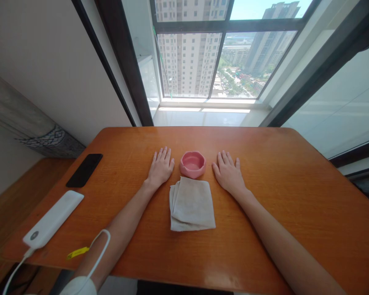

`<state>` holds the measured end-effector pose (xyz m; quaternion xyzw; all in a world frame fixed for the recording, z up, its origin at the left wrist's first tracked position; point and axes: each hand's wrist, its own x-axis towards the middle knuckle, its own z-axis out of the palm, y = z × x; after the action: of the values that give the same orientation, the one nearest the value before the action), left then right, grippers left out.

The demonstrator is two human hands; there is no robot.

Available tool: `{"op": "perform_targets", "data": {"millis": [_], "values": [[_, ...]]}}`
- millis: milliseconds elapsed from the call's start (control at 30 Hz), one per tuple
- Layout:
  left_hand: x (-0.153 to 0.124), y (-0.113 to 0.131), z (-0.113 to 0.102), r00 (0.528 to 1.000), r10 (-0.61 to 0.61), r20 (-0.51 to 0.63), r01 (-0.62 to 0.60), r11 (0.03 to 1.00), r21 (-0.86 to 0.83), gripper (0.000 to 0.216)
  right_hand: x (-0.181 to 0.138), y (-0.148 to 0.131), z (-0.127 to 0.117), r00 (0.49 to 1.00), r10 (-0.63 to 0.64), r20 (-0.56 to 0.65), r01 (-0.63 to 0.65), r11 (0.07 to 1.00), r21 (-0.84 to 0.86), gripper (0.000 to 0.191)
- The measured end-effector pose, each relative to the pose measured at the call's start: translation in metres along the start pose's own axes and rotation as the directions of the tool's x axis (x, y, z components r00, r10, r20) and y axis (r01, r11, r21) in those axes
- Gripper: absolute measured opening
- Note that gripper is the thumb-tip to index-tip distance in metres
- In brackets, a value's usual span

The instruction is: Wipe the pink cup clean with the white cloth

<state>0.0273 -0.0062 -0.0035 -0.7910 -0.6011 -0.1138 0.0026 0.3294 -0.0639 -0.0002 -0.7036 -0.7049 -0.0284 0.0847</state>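
Note:
A pink bowl (192, 173) with a faceted rim, much like an ashtray, stands on the wooden table between my two hands. Just in front of it, on my side, lies a folded pale grey cloth (192, 203), its layers slightly fanned at the left. My left hand (160, 167) rests palm down to the left of the bowl, fingers stretched out, holding nothing. To the bowl's right, my right hand (229, 170) also lies flat with its fingers spread and nothing in it. Neither hand touches the bowl or the cloth.
On the table's left side lie a black phone (84, 170) and a white power bank (53, 219) with a white cable. Near my left forearm is a yellow tag (77, 253) by a white cord. A window (224, 26) rises beyond the table's (295, 184) far edge.

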Motion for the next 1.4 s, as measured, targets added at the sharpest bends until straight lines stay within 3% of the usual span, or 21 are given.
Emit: {"op": "perform_targets", "data": {"millis": [433, 567, 700, 800, 900, 1000, 1067, 1133, 1233, 1400], "values": [[-0.001, -0.002, 0.000, 1.000, 0.009, 0.007, -0.009, 1.000, 0.005, 0.064, -0.001, 0.001, -0.002, 1.000, -0.006, -0.012, 0.007, 0.998, 0.058, 0.067], [-0.001, -0.002, 0.002, 1.000, 0.015, 0.005, -0.015, 1.000, 0.002, 0.064, -0.005, -0.003, -0.008, 0.998, 0.000, -0.065, 0.016, 0.969, 0.247, 0.065], [-0.002, -0.002, 0.004, 1.000, 0.021, 0.003, -0.021, 1.000, 0.008, 0.065, -0.016, -0.025, -0.018, 0.980, -0.089, -0.176, 0.175, 0.805, 0.567, 0.072], [-0.001, -0.003, 0.005, 1.000, 0.024, 0.011, -0.025, 1.000, 0.016, 0.066, -0.022, -0.043, -0.023, 0.972, -0.192, -0.138, 0.237, 0.786, 0.571, 0.083], [-0.001, -0.002, 0.005, 1.000, 0.021, 0.008, -0.022, 1.000, 0.021, 0.066, -0.022, -0.053, -0.023, 0.967, -0.225, -0.116, 0.252, 0.807, 0.534, 0.064], [-0.001, -0.001, 0.003, 1.000, 0.014, -0.003, -0.014, 1.000, 0.020, 0.064, -0.019, -0.054, -0.023, 0.969, -0.182, -0.168, 0.247, 0.753, 0.610, 0.036], [-0.002, 0.000, 0.002, 1.000, 0.011, 0.001, -0.011, 1.000, 0.017, 0.064, -0.017, -0.052, -0.026, 0.971, -0.138, -0.195, 0.234, 0.707, 0.668, 0.034], [-0.001, 0.000, 0.001, 1.000, 0.008, 0.006, -0.008, 1.000, 0.010, 0.064, -0.014, -0.045, -0.032, 0.971, -0.070, -0.227, 0.210, 0.694, 0.688, 0.036], [-0.001, 0.000, 0.001, 1.000, 0.002, -0.001, -0.002, 1.000, -0.005, 0.063, -0.008, -0.017, -0.042, 0.951, 0.084, -0.298, 0.135, 0.754, 0.643, 0.041], [0.000, 0.000, 0.000, 1.000, -0.003, 0.008, 0.003, 1.000, -0.028, 0.064, 0.001, 0.070, -0.041, 0.837, 0.359, -0.414, -0.148, 0.875, 0.460, 0.048]]}}
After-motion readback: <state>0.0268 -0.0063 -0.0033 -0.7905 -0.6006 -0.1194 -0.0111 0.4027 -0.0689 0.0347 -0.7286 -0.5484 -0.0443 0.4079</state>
